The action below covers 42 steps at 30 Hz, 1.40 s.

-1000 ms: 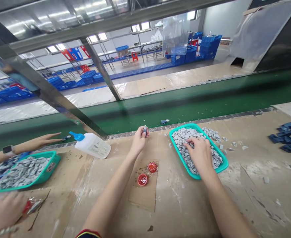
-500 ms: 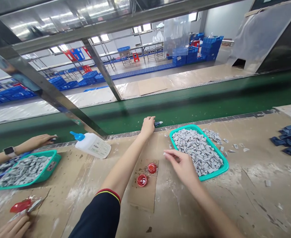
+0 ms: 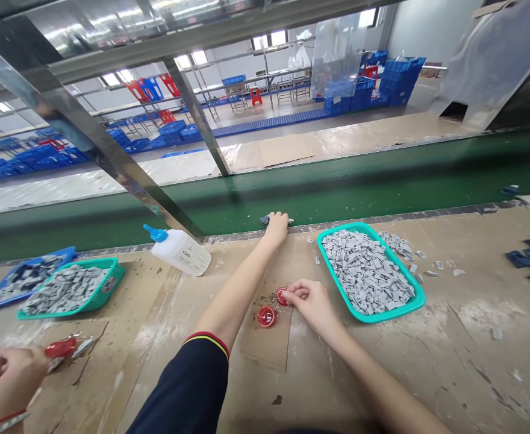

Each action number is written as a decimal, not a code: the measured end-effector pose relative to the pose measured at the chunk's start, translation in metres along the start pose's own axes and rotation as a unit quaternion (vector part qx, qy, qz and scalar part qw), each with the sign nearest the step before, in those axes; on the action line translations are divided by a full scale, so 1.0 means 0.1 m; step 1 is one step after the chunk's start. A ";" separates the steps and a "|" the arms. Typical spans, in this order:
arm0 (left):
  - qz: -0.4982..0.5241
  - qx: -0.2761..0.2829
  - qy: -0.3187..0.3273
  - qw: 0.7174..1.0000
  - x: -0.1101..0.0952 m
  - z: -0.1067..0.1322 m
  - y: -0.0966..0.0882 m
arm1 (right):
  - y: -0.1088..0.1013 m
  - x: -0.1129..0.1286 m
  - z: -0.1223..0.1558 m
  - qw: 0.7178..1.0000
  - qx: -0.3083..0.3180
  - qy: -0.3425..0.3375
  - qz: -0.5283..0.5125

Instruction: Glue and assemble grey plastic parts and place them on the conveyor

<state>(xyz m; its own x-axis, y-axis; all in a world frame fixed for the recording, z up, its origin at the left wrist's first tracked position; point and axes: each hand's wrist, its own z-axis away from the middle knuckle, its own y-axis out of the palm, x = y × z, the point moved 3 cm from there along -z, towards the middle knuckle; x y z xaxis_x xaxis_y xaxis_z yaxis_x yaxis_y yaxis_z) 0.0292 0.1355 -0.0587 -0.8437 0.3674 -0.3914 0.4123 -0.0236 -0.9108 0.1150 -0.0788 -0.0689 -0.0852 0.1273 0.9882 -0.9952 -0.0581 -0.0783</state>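
The right hand (image 3: 312,307) has left the teal plastic tray (image 3: 400,310) of grey pieces (image 3: 367,268), now at its one o'clock, its grip pinched narrow at a small round red cup (image 3: 282,296); the left hand (image 3: 276,228), grip unclear, lies over a small blue-grey part (image 3: 265,220) at twelve o'clock.

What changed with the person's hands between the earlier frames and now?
The right hand has left the teal basket and moved toward the person and to the left, reaching the upper red dish on the cardboard. The left hand has moved forward to the belt edge, beside a small blue piece. The grey pieces in the basket and the white squeeze bottle look unchanged.
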 end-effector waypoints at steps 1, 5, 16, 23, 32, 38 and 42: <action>0.015 -0.004 -0.001 1.000 -0.01 0.01 -0.04 | 0.01 -0.02 -0.01 1.000 -0.001 -0.001 0.007; 0.100 -0.042 -0.002 0.994 -0.12 0.20 -0.28 | 0.02 -0.02 0.00 1.000 -0.001 0.003 0.025; 0.596 -0.129 -0.179 0.772 -0.38 1.93 -0.70 | -0.29 0.32 0.10 0.969 0.048 0.097 -0.222; 0.616 -0.127 -0.225 0.744 -0.64 2.19 -0.60 | -0.25 0.43 0.17 0.957 0.072 0.089 -0.266; 0.616 -0.108 -0.225 0.747 -0.72 2.16 -0.54 | -0.26 0.40 0.16 0.968 0.087 0.081 -0.222; 0.567 -0.090 -0.242 0.782 -0.80 2.17 -0.51 | -0.30 0.33 0.16 0.969 0.119 0.108 -0.185; 0.552 -0.070 -0.231 0.798 -0.84 2.15 -0.52 | -0.35 0.32 0.16 0.972 0.124 0.111 -0.164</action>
<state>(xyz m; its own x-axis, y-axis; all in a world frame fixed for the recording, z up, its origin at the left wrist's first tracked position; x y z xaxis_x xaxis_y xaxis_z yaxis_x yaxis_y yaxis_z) 0.0053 -0.0942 -0.0069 0.0371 -0.1893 -0.9812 0.9992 0.0205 0.0338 0.1474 -0.0885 -0.0324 0.1985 0.3884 0.8999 -0.9312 -0.2115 0.2967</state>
